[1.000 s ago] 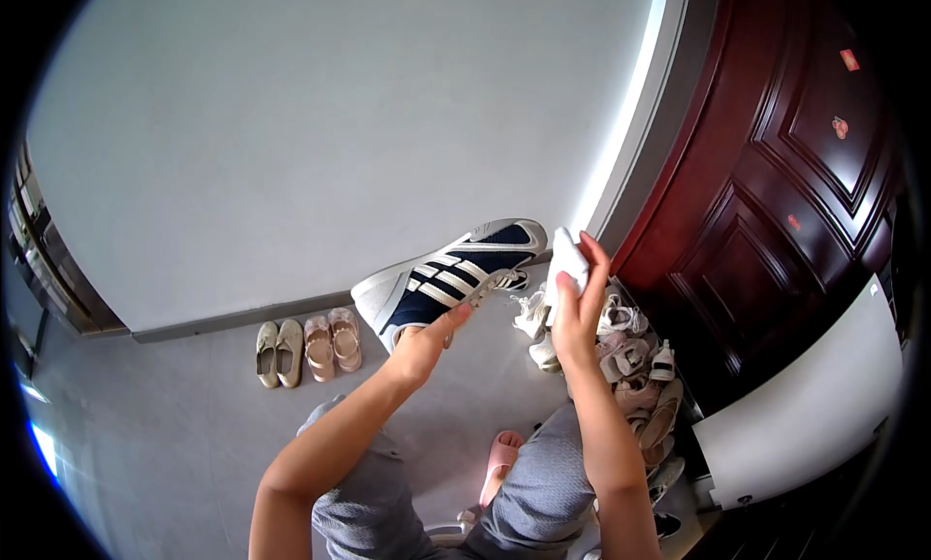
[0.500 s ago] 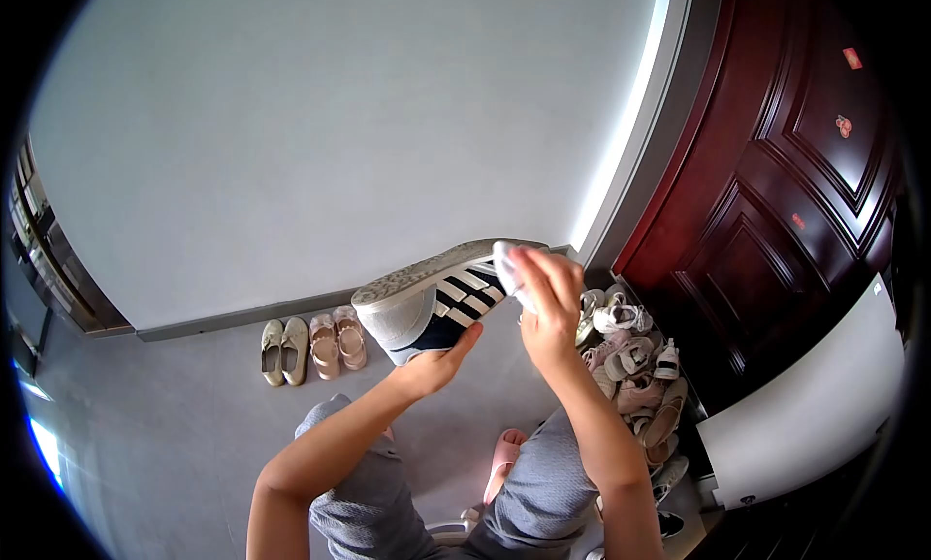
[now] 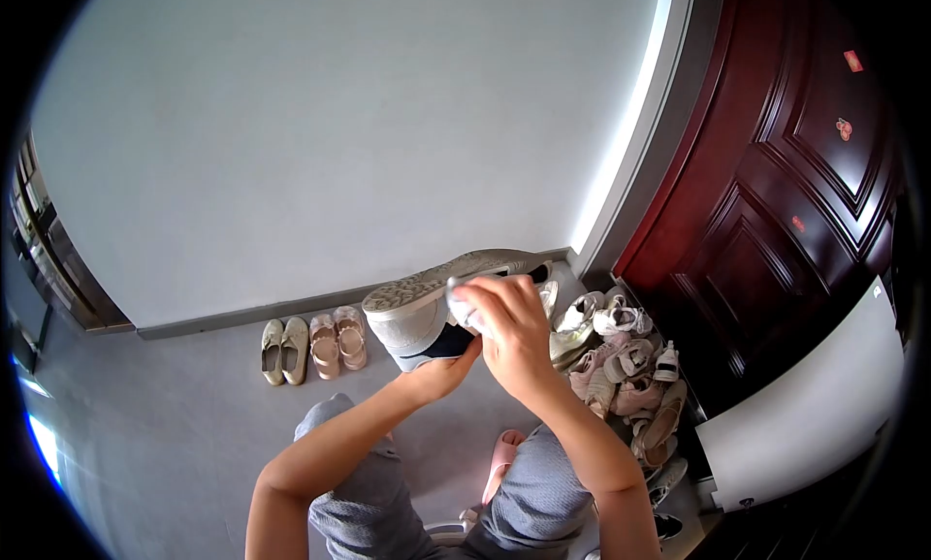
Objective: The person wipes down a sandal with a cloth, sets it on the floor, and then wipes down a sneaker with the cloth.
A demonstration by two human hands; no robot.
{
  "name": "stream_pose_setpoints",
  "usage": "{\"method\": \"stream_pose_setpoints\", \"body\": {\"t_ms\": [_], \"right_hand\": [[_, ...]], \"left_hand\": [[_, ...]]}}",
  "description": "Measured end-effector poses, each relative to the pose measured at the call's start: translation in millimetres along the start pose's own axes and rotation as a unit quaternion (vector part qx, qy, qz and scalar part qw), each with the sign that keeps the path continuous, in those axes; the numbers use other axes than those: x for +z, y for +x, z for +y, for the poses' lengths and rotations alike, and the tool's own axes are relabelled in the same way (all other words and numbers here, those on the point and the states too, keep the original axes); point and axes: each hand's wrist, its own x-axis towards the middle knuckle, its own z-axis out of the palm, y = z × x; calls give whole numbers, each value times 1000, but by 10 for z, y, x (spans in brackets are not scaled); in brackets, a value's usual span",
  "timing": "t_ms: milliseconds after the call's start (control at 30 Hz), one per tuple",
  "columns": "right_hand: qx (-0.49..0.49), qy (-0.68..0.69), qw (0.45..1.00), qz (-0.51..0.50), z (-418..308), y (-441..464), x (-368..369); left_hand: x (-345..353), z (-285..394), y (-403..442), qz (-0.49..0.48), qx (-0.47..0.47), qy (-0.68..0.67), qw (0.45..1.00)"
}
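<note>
A navy and white sneaker (image 3: 405, 329) is held up in front of the wall, tilted so that part of its patterned sole faces up, heel to the left. My left hand (image 3: 441, 374) grips it from below, around its lower edge. Fingers bent round a white cloth or tissue (image 3: 467, 310), my right hand (image 3: 514, 332) presses it to the sneaker's side near the middle. That hand hides much of the shoe's side, and the toe points right behind it.
Beige shoes (image 3: 283, 352) and pink strapped shoes (image 3: 337, 343) stand by the wall at the left. A pile of shoes (image 3: 630, 361) lies at the right, beside a dark red door (image 3: 747, 221) and a white curved panel (image 3: 800, 405).
My right hand has brought the white cloth left and down onto the sneaker's side, moving along it toward the heel. The sneaker has turned so that more of its sole shows.
</note>
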Motion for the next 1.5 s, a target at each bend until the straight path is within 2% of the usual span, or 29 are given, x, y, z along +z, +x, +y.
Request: {"method": "stream_pose_setpoints", "body": {"t_ms": [67,167,200,300,400,467,500,567,600,700,900,967,1000,1067,1133,1200,1267,1300,1333,1400,1433,1500], "right_hand": [[3,82,996,-23,52,3,-52],[14,-147,986,71,192,-57,-96],[10,-194,979,65,191,-4,-183],[-9,-205,977,50,207,-12,-101],[-23,-211,977,16,133,-7,-65],[-26,-190,981,2,109,7,-75],[-27,-189,982,2,93,17,-77],[-25,-120,992,-15,66,24,-85],[-24,-120,992,-15,64,25,-84],[1,35,999,-5,27,34,-85],[-7,113,994,7,-44,36,-44],[-16,108,994,9,-113,19,-6],[-25,103,994,11,-140,16,11],[-27,100,995,11,-165,18,39],[-60,146,987,12,-219,17,100],[-103,150,983,-29,-345,36,113],[-119,123,985,21,-291,52,41],[-83,96,990,65,-183,25,3],[-48,71,991,107,-51,9,-38],[34,-44,988,144,162,84,-187],[34,-44,988,142,201,58,-195],[53,-33,996,56,277,23,-148]], "left_hand": [[26,-24,-8,21,25,13,999],[-46,50,14,-73,-116,-21,990],[-46,78,8,-70,-117,-23,990],[-61,131,1,-67,-127,3,990],[-30,43,-18,-53,-95,13,994],[-13,-10,-26,-30,-18,72,997],[-12,-2,-18,-29,-19,73,997],[9,25,7,31,90,161,982],[9,8,-4,31,90,161,982],[32,-72,-41,-8,86,166,982],[158,-208,-66,-7,83,79,993],[208,-271,-112,-40,67,-11,997],[240,-314,-132,-38,95,24,995],[137,-426,-246,-224,-43,-36,973],[122,-400,-234,-214,-50,-58,974],[98,-330,-232,-192,-67,-101,974],[88,-220,-217,-170,-82,-144,971],[82,-158,-196,-158,-88,-166,969],[54,-61,-100,-131,-193,-46,971],[-38,180,129,-43,-129,-56,989],[-60,184,137,-55,-171,-74,981],[-53,198,157,-40,-138,-87,986]]}}
